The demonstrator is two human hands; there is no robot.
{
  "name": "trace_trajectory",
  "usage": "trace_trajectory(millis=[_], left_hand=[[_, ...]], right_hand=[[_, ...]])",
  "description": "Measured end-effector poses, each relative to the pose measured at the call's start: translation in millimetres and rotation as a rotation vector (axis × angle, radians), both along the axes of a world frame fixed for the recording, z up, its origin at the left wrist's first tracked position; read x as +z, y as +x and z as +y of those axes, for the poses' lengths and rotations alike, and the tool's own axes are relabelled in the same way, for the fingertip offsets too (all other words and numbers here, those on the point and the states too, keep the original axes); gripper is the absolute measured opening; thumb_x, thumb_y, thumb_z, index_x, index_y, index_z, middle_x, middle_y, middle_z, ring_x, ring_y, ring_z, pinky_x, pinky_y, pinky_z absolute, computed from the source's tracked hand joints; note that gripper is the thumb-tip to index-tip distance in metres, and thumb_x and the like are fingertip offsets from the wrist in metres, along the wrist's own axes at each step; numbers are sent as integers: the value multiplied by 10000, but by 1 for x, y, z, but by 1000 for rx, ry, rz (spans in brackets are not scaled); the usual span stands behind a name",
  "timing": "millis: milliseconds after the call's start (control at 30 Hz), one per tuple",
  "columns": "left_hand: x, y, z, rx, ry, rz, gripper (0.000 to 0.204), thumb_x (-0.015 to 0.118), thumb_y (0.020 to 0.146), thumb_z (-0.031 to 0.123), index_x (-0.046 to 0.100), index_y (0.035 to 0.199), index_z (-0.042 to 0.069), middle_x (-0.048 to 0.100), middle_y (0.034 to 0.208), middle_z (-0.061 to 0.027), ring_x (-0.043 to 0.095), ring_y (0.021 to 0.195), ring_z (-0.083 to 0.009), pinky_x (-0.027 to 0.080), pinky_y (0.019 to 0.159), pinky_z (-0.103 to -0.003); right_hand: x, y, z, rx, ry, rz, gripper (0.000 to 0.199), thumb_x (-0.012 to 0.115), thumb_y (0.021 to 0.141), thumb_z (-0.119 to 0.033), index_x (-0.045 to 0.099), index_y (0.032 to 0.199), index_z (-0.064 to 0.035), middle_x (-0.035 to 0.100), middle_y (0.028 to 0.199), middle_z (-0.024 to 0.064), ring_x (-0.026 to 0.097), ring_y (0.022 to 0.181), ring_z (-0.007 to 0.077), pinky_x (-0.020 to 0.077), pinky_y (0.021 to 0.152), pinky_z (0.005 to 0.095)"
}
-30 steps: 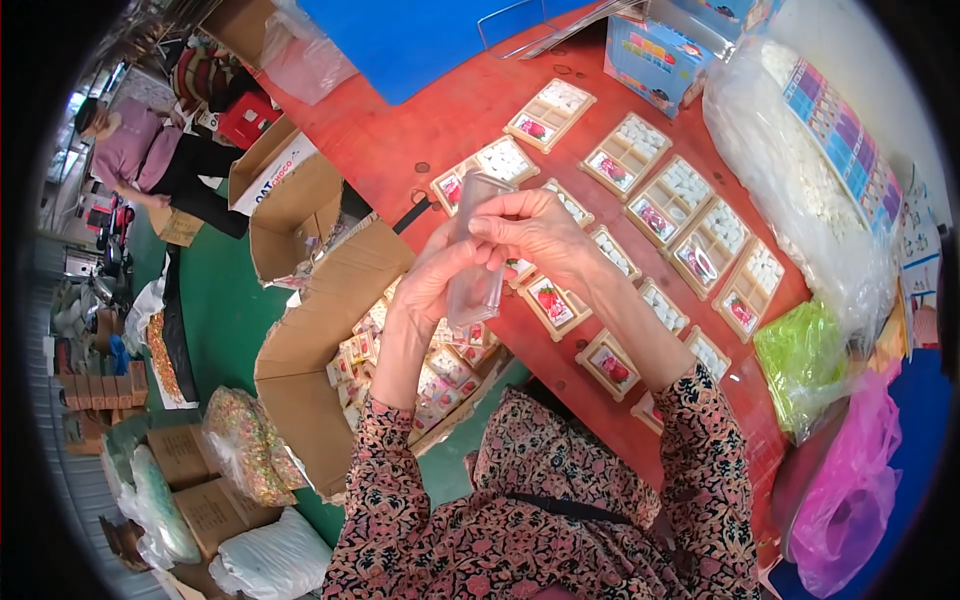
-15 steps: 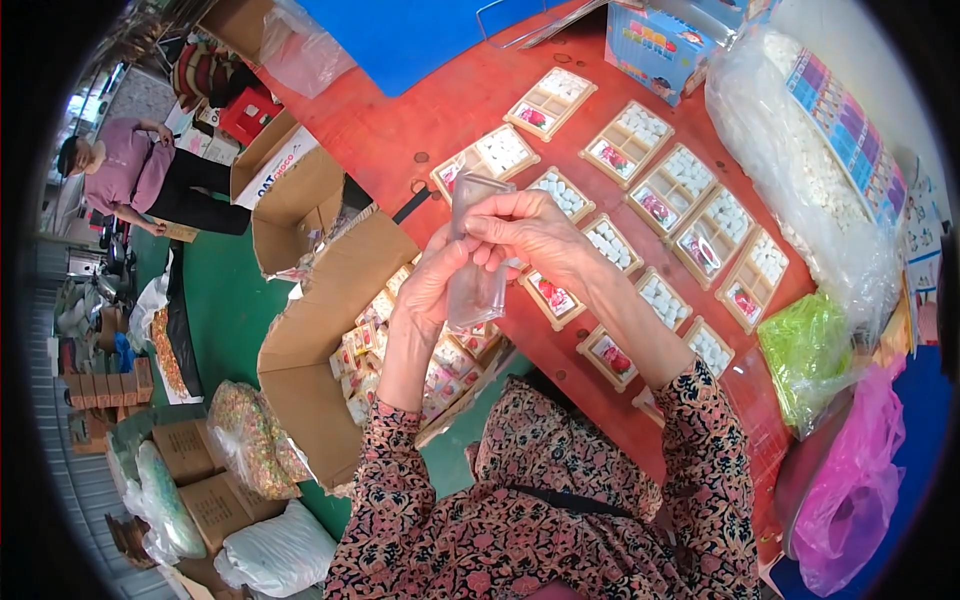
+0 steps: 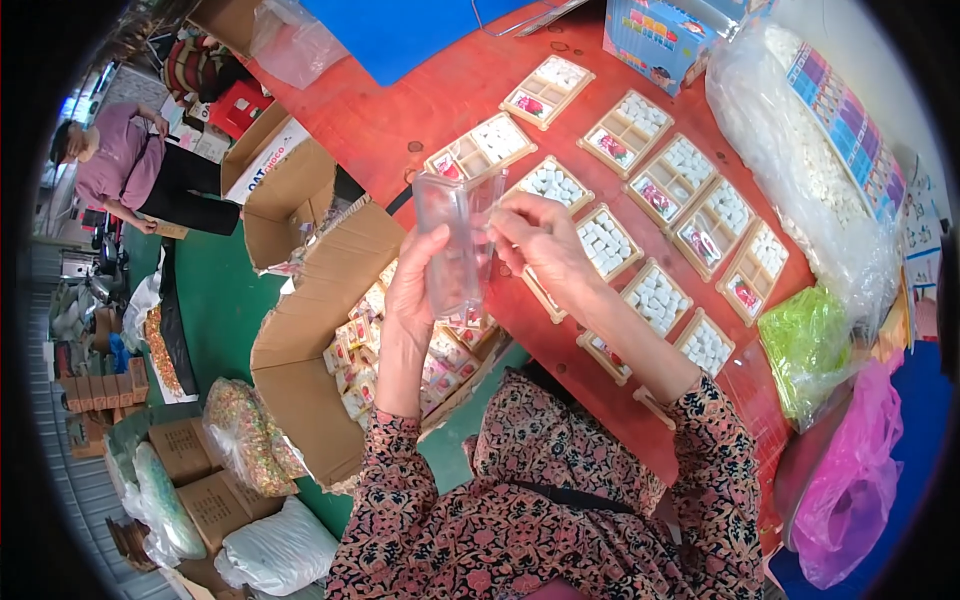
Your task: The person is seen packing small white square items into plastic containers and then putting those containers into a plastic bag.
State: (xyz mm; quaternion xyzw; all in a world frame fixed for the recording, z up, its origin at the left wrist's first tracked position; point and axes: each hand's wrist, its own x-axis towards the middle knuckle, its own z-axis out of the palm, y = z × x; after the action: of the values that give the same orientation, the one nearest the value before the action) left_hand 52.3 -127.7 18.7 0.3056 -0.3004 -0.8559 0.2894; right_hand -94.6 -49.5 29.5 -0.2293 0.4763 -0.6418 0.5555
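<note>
My left hand (image 3: pixel 408 285) is closed around a clear plastic case (image 3: pixel 445 250), held upright above the table's left edge. A second clear wall or flap (image 3: pixel 487 225) stands apart from the case on its right, and the fingers of my right hand (image 3: pixel 545 245) pinch it. Whether the two clear parts are joined is hard to tell. Beyond and beneath my hands lie several tan divided trays (image 3: pixel 603 150) with white chunks and small red-and-white packets in their compartments. My right forearm passes over some of them.
A cardboard box (image 3: pixel 310 350) of filled small packs stands left of the red table (image 3: pixel 390 130). On the right are a big clear bag of white pieces (image 3: pixel 800 140), a green bag (image 3: pixel 805 350) and a pink bag (image 3: pixel 850 480). Further left, a person (image 3: pixel 125 160) stands.
The clear plastic has come apart into two walls with a gap between them. My right hand has drawn right, my left hand slightly left.
</note>
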Motion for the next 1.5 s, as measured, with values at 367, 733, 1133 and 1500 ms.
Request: trace_trajectory(millis=[367, 733, 1133, 1500], left_hand=[[15, -66, -26, -206, -722, -453, 823, 773, 632, 207, 389, 1319, -35, 593, 1021, -141, 582, 934, -214, 463, 815, -341], [2, -92, -45, -328, -1117, -697, 906, 753, 608, 238, 337, 1346, -82, 583, 1088, -186, 579, 985, -238, 446, 863, -317], [-9, -46, -32, -157, -1114, -713, 861, 747, 579, 229, 392, 1309, -56, 559, 1164, -214, 573, 1044, -286, 459, 875, -376], [-15, -32, -14, -125, -1047, -739, 853, 771, 590, 232, 401, 1305, -49, 573, 1079, -177, 580, 967, -257, 478, 819, -371]], right_hand=[[-26, -37, 16, -285, 80, 81, 307, 681, 757, -49, 495, 981, 49, 628, 698, 110, 553, 490, 117, 347, 371, 214], [-38, -46, 10, -435, 237, 85, 211, 674, 743, -1, 489, 844, 4, 618, 691, 132, 588, 499, 150, 419, 395, 230], [-33, -49, 17, -286, 343, 652, 50, 613, 730, 18, 573, 751, 39, 593, 593, 99, 572, 464, 168, 440, 421, 285], [-50, -25, -1, -50, 157, 1616, 662, 739, 729, -225, 444, 1260, 37, 277, 1378, 296, 304, 1272, 451, 295, 1017, 557]])
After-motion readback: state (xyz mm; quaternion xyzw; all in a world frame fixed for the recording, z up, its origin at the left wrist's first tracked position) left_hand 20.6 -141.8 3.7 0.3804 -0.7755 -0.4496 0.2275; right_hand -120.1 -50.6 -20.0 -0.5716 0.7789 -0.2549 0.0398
